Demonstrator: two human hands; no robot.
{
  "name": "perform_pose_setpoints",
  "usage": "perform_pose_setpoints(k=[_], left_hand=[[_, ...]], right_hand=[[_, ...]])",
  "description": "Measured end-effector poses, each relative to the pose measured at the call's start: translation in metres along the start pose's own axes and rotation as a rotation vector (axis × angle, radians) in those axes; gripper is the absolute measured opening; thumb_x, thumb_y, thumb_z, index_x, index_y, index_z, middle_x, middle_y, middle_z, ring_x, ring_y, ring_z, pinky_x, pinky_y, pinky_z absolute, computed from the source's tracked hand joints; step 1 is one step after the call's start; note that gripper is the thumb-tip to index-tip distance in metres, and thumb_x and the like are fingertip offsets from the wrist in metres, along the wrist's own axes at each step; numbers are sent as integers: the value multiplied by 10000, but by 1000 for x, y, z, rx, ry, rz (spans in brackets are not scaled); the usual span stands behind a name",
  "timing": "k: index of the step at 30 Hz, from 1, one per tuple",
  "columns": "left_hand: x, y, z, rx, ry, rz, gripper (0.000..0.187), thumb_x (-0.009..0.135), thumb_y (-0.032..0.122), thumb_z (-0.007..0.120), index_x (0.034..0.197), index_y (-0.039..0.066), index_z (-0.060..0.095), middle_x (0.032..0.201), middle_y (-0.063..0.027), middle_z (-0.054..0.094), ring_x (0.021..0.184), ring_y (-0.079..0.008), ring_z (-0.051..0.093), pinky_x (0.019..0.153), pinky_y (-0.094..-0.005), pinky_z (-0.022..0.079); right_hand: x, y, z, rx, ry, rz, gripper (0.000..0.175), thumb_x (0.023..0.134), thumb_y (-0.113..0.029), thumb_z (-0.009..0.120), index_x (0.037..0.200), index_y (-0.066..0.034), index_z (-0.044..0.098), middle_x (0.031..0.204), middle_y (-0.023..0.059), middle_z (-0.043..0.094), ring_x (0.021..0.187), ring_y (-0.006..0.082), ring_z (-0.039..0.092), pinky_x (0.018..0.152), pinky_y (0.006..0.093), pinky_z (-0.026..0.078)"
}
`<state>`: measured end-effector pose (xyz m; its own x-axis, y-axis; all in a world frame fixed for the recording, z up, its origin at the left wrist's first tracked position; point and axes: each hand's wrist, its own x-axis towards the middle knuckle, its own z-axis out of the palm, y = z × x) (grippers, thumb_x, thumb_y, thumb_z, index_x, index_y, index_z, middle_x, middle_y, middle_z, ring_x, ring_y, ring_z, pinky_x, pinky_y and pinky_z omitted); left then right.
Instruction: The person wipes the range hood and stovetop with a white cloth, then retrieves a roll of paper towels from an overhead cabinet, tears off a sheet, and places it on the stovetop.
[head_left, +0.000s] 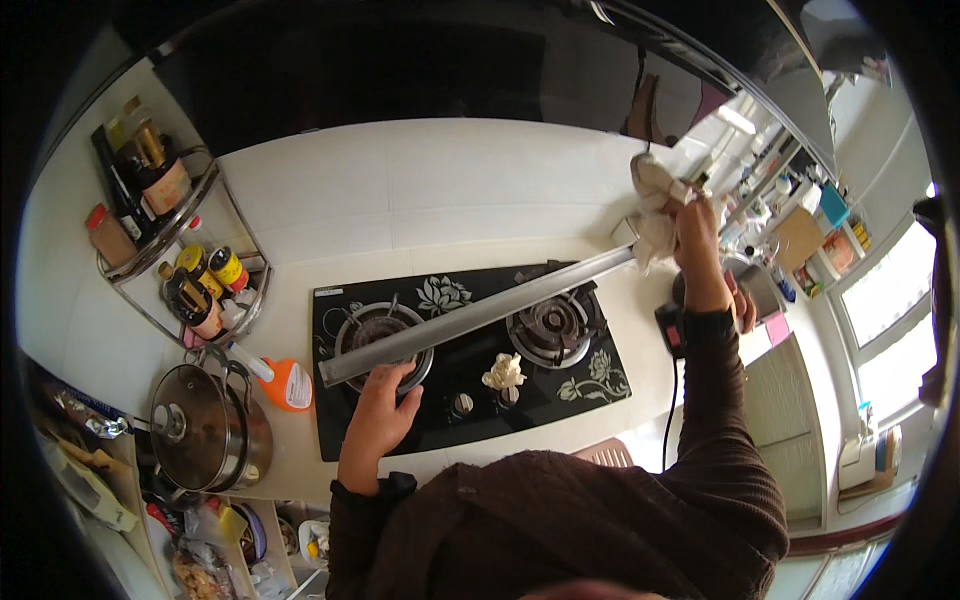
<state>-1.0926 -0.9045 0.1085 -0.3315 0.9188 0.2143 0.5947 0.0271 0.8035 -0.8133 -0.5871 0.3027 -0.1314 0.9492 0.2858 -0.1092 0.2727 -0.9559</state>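
Observation:
A long metal trough (480, 313) lies slantwise above the black glass gas hob (465, 427). At its lower left end, my left hand (381, 416) grips the near edge with thumb and fingers. My right hand (694, 232) holds a crumpled whitish cloth or paper towel (654, 236) against the trough's far right end, which the wad partly hides. Beneath the trough are the left burner (379, 322) and the right burner (555, 324). A crumpled wad of paper (504, 370) rests by the right control knob (510, 394).
An orange spray bottle (286, 384) and a lidded steel pot (199, 431) stand left of the hob. Bottles and jars fill a two-tier rack (251, 262). A black range hood (360, 82) hangs overhead. Fingers (742, 304), whose owner I cannot tell, show beside my right wrist, near a sink (761, 289).

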Motion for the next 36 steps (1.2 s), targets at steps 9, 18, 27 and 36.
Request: perform_pose_setpoints(k=[9, 18, 27, 36], left_hand=[[87, 104, 37, -648, -282, 136, 652, 879, 139, 660, 1439, 85, 330, 1394, -99, 445, 1274, -234, 454, 1042, -391, 392], [88, 157, 67, -1549, -604, -6, 583, 894, 85, 531, 1429, 63, 302, 1294, -116, 515, 1204, -250, 522, 1025, -436, 434], [78, 143, 57, -1564, -422, -168, 511, 975, 133, 413, 1467, 133, 276, 1391, -97, 448, 1238, -255, 488, 1016, -446, 439], [50, 82, -25, -1415, -145, -15, 544, 877, 3, 396, 1415, 74, 352, 1331, -106, 503, 1202, -260, 521, 1028, -414, 435]], right_hand=[[-91, 32, -20, -316, -646, -363, 194, 794, 25, 580, 985, 40, 609, 941, 118, 625, 804, 188, 635, 722, 305, 549], [-122, 31, 26, 803, -438, 502, 387, 864, 21, 463, 1251, -2, 467, 1090, 162, 606, 938, 275, 650, 812, 372, 568], [-149, 22, 40, -781, -371, -442, 466, 849, -84, 571, 1313, -79, 527, 1233, 134, 567, 1139, 307, 534, 977, 406, 418], [-110, -202, -33, -730, -77, -1018, 345, 886, -71, 547, 1227, -31, 590, 1018, 95, 587, 941, 177, 557, 815, 302, 449]])
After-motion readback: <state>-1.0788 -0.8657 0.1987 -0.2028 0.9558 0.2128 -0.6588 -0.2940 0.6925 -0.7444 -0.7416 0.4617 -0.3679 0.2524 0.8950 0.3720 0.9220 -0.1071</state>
